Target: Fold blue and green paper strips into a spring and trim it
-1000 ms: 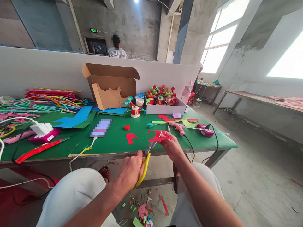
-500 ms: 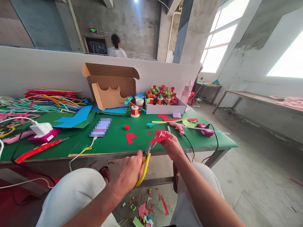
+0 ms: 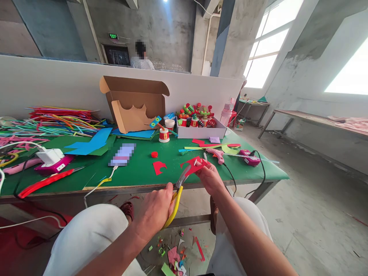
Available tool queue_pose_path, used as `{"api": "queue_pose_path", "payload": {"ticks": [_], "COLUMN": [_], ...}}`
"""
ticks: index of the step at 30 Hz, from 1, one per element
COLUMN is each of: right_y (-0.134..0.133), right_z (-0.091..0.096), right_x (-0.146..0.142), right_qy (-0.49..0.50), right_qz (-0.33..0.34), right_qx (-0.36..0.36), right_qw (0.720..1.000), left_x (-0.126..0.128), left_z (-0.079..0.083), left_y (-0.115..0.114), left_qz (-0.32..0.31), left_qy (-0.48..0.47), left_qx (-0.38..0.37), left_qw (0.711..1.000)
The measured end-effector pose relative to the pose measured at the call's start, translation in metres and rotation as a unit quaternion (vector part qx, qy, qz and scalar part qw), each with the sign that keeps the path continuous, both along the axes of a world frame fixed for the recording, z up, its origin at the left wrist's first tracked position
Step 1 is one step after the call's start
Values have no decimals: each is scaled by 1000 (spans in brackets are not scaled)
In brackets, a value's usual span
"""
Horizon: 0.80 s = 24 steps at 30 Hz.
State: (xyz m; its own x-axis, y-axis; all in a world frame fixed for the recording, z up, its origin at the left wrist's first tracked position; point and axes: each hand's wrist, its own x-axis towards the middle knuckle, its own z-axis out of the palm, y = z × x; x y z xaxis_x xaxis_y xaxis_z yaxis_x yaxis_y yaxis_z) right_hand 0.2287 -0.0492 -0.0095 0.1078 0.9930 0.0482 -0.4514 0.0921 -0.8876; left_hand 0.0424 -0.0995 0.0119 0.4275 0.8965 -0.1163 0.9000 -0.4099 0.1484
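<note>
Yellow-handled scissors point(image 3: 178, 193) are gripped in my left hand point(image 3: 158, 207), its fingers wrapped round the handles. Their blades reach up and right onto a piece of red paper point(image 3: 189, 168) with curved cut-outs. My right hand point(image 3: 210, 178) pinches the right end of that paper, just over the table's front edge. Left of it, a red paper scrap point(image 3: 159, 168) with a round notch lies on the green table point(image 3: 138, 178). A small red disc or stack of discs point(image 3: 154, 155) rests behind the scrap.
A decorated paper cup point(image 3: 164, 135) stands before an open cardboard box point(image 3: 138, 103). A white box point(image 3: 201, 133) holds several cup figures. At right lie a pink glue gun point(image 3: 216, 155) and paper strips; at left, a phone point(image 3: 122, 155), a red-handled tool point(image 3: 47, 184) and pipe cleaners point(image 3: 63, 117).
The red paper has tilted and turned slightly between the scissor blades, its right end shifting with my right hand. My left hand stays in nearly the same place.
</note>
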Motion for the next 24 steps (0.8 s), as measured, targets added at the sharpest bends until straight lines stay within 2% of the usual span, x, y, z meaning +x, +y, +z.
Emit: {"api": "queue_pose_path", "payload": {"ticks": [24], "right_y": [2], "right_z": [-3], "right_x": [2], "right_qy": [10], "right_qz": [-13], "right_qx": [-8], "right_qw": [1000], "left_x": [0], "left_z": [0], "left_y": [0], "left_qz": [0], "left_qy": [10], "left_qx": [-4], "left_qw": [1000]}}
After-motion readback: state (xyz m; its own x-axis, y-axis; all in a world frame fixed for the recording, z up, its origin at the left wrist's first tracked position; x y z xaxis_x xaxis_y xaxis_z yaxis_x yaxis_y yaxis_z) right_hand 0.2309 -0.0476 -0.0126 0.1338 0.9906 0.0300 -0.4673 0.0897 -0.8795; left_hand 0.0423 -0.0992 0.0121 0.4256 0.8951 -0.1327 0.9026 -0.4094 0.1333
